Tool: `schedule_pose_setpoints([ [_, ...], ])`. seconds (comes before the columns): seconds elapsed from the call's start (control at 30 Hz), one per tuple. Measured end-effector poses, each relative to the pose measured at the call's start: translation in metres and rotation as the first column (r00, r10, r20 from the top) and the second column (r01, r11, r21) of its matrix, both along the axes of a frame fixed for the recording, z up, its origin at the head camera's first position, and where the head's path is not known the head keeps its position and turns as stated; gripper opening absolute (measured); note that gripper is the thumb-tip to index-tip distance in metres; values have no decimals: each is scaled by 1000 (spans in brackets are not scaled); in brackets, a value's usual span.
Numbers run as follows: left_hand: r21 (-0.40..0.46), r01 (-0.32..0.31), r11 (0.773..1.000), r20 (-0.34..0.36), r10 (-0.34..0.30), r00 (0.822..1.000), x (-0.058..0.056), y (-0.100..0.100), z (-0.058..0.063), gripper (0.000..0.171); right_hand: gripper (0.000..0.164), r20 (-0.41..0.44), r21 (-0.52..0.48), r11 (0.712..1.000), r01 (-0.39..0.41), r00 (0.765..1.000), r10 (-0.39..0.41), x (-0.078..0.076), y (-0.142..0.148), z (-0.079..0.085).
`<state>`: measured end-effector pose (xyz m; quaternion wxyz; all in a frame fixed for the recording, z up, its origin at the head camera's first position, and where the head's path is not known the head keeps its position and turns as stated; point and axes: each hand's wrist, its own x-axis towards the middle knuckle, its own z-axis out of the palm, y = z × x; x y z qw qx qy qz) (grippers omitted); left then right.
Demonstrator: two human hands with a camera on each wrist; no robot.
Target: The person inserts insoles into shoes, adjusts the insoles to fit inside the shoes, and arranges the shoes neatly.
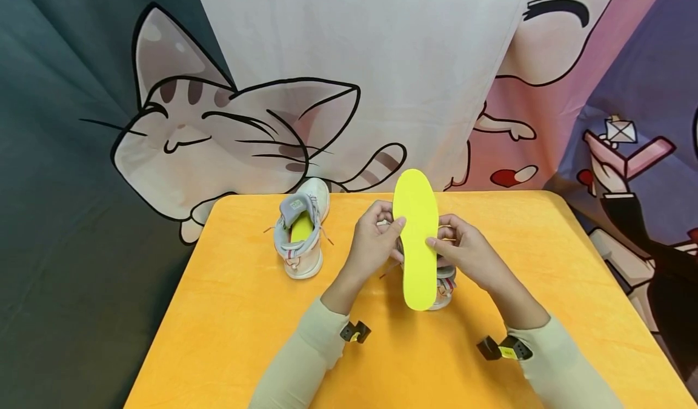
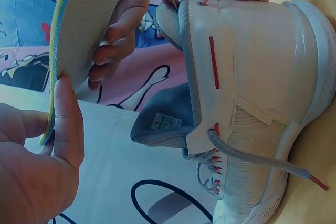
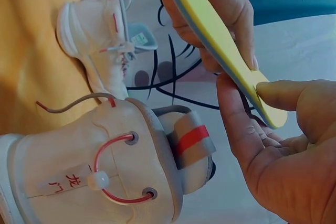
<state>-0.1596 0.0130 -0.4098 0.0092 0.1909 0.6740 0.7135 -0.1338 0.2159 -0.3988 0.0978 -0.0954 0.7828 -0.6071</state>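
A flat yellow insole (image 1: 417, 275) is held upright between both hands, above a white high-top shoe (image 1: 443, 299) that it mostly covers in the head view. My left hand (image 1: 371, 239) pinches its left edge, thumb on the yellow face and fingers behind. On the opposite edge, a little lower, my right hand (image 1: 470, 256) grips it the same way. The right wrist view shows the insole's (image 3: 210, 32) blue-grey underside edge. In the left wrist view the shoe (image 2: 257, 72) stands upright with its grey tongue pulled out and a lace hanging loose.
A second white shoe (image 1: 303, 262) stands to the left near the back of the yellow table (image 1: 229, 312), a yellow insole (image 1: 301, 228) lying inside it. Behind the table hangs a cloth backdrop (image 1: 382, 45) with cartoon figures. Dark wrist cameras (image 1: 354, 332) sit on both sleeves.
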Motion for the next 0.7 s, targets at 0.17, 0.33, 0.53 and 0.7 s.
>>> schedule_pose_setpoints([
  [0.17,0,3,1000,19,-3,1000,0,-1,1,23,45,-11,27,1000,-11,1000,11,3,-1,0],
  [0.33,-18,18,1000,36,-18,999,1,-7,17,24,37,-31,51,999,-12,999,13,4,1,0],
  [0.53,-64,15,998,66,-10,998,-7,-18,39,29,34,-32,69,996,-50,998,52,6,3,2],
  [0.7,-111,0,994,67,7,998,-25,-24,34,33,32,7,59,991,-122,992,122,7,5,5],
])
